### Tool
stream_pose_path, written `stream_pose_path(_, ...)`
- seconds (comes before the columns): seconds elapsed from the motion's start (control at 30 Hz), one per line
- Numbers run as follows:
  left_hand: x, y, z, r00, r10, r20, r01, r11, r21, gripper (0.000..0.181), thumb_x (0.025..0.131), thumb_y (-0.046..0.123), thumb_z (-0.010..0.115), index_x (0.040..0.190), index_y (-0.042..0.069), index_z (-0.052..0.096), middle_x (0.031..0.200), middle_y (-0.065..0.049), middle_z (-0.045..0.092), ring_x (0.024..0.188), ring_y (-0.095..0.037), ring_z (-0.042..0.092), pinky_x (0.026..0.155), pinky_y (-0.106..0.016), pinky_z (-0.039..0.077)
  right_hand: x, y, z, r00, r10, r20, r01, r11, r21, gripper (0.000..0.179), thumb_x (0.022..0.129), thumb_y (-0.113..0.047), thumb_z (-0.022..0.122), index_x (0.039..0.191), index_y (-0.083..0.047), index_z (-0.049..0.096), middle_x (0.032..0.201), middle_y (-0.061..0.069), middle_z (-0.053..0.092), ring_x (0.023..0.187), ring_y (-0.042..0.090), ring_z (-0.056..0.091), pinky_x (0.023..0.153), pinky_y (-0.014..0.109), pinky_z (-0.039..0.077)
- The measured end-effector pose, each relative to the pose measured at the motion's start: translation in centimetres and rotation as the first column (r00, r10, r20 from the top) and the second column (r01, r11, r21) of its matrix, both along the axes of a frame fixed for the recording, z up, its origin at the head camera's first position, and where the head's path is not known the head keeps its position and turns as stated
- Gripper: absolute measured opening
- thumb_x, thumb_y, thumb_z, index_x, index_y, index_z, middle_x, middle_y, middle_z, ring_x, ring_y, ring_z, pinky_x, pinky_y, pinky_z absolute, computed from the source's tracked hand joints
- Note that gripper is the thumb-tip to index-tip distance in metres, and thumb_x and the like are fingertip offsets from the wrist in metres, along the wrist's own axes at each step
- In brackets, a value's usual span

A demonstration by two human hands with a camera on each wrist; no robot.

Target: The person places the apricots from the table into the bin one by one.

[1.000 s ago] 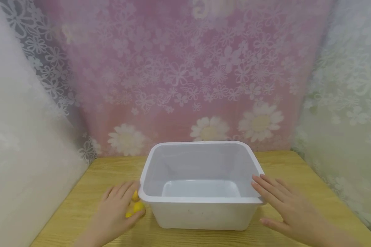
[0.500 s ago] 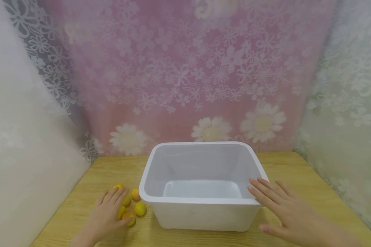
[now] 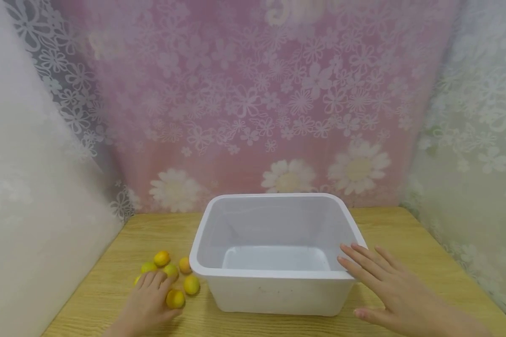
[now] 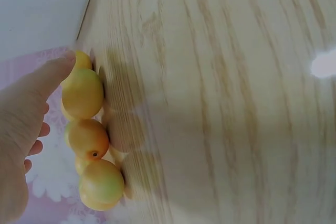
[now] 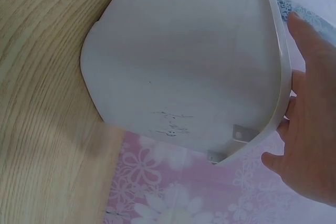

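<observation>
Several small yellow-orange fruits (image 3: 162, 258), like little citrus, lie loose on the wooden table left of the white plastic tub (image 3: 278, 273). Over the near left part of the group is my left hand (image 3: 145, 299), its fingers bent a little and hiding some fruit. The left wrist view shows its thumb (image 4: 50, 77) close by the end fruit (image 4: 83, 60); whether they touch I cannot tell. My right hand (image 3: 390, 283), fingers spread and fairly straight, lies at the tub's near right corner, its fingertips over the rim. No fruit shows inside the tub.
The wooden tabletop (image 3: 383, 229) runs back to a pink flowered backdrop (image 3: 253, 117). Pale sheets stand at the left (image 3: 46, 187) and right (image 3: 468, 187). A fruit (image 3: 184, 265) lies right beside the tub's left wall.
My left hand has drawn away from the tub toward the left and nearer me, uncovering more of the fruits. My right hand has shifted slightly left over the tub's rim.
</observation>
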State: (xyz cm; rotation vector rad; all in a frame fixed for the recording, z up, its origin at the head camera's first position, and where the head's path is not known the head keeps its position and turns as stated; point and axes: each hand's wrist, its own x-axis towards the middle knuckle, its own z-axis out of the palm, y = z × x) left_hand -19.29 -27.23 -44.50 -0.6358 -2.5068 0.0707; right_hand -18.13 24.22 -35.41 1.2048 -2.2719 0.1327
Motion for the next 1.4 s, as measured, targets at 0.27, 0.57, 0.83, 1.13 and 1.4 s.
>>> stream_pose_path(0.27, 0.2, -0.2, -0.2, 0.999, 0.018, 0.027, -0.017, 1.000, -0.015, 0.049, 0.061, 0.048, 0.077, 0.092, 0.014, 0.058, 0.093, 0.001, 0.046, 0.085, -0.021, 0.044, 0.080, -0.041, 0.040, 0.1, 0.1, 0.3, 0.999, 0.040, -0.013, -0.040, 0.999, 0.002, 0.080, 0.084, -0.054, 0.058, 0.141, -0.002, 0.037, 0.150, 0.008, 0.032, 0.141, 0.014, 0.018, 0.115, 0.027, 0.000)
stream_pose_path(0.57, 0.8, 0.2, 0.1, 0.960, 0.187, 0.207, -0.175, 0.982, -0.072, 0.029, 0.071, 0.037, 0.073, 0.084, 0.019, 0.054, 0.088, 0.003, 0.045, 0.086, -0.019, 0.041, 0.085, -0.039, 0.038, 0.8, 0.2, 0.7, 1.000, 0.018, 0.003, -0.018, 0.999, 0.040, 0.081, 0.082, -0.050, 0.064, 0.143, -0.004, 0.036, 0.151, 0.008, 0.029, 0.142, 0.012, 0.013, 0.114, 0.022, 0.001)
stream_pose_path(0.83, 0.6, 0.4, 0.0, 0.956, 0.206, 0.211, -0.194, 0.978, -0.076, 0.027, 0.071, 0.036, 0.072, 0.084, 0.021, 0.055, 0.088, 0.003, 0.046, 0.087, -0.018, 0.041, 0.086, -0.040, 0.038, 0.9, 0.1, 0.8, 1.000, 0.016, -0.004, -0.016, 0.999, 0.035, 0.078, 0.086, -0.049, 0.059, 0.143, -0.002, 0.034, 0.152, 0.009, 0.028, 0.143, 0.014, 0.013, 0.114, 0.022, 0.001)
stream_pose_path(1.13, 0.4, 0.8, -0.5, 0.928, 0.244, 0.283, -0.218, 0.968, -0.121, 0.035, 0.073, 0.044, 0.072, 0.092, 0.018, 0.061, 0.089, 0.005, 0.043, 0.086, -0.018, 0.040, 0.087, -0.040, 0.037, 0.9, -0.2, 0.5, 0.999, 0.044, -0.005, -0.043, 0.999, 0.025, 0.075, 0.089, -0.051, 0.053, 0.142, -0.002, 0.035, 0.150, 0.012, 0.031, 0.142, 0.016, 0.016, 0.114, 0.025, -0.001)
stream_pose_path(1.4, 0.0, 0.7, -1.3, 0.968, 0.173, 0.182, -0.159, 0.983, -0.086, 0.024, 0.073, 0.037, 0.071, 0.077, 0.021, 0.054, 0.078, 0.007, 0.034, 0.077, -0.015, 0.033, 0.077, -0.033, 0.033, 1.0, 0.0, 0.3, 0.999, 0.024, -0.023, -0.023, 1.000, 0.019, 0.075, 0.087, -0.053, 0.055, 0.142, -0.005, 0.038, 0.149, 0.008, 0.033, 0.142, 0.015, 0.016, 0.114, 0.026, -0.001)
